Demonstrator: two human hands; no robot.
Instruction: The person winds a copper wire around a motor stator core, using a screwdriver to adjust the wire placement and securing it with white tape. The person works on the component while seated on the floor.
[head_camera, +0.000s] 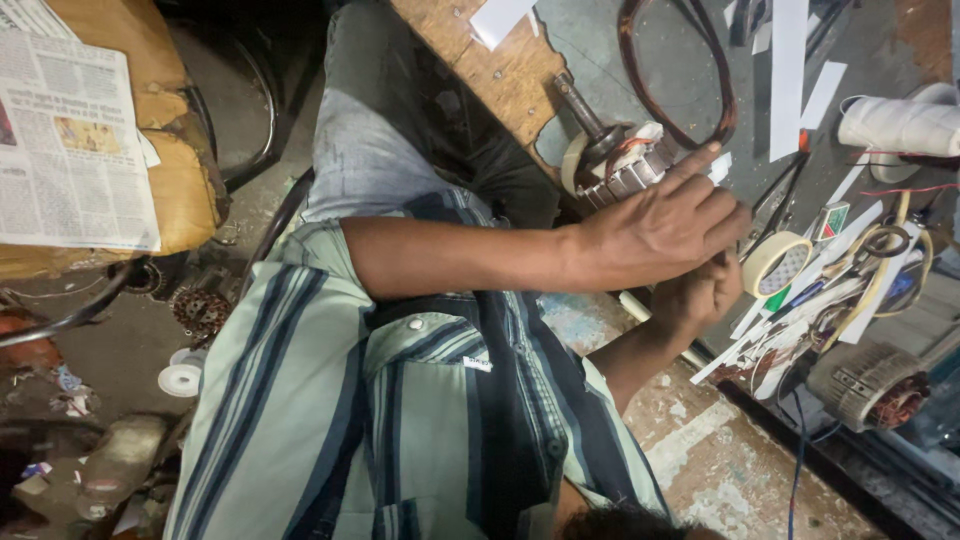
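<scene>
A motor rotor (625, 165) with a steel shaft and copper windings lies at the edge of the workbench (600, 60). My left hand (665, 225) reaches across my body and rests on the rotor's near end, index finger stretched along it towards a small white paper slip (720, 166). My right hand (703, 293) is curled just under the left hand and partly hidden by it. What it holds is hidden.
A roll of tape (780, 263), scissors (880, 245), white paper strips (790, 60), a copper wire coil (690, 90), a white thread spool (900, 125) and a motor stator (870, 385) crowd the bench. A newspaper (70, 130) lies on a seat at left.
</scene>
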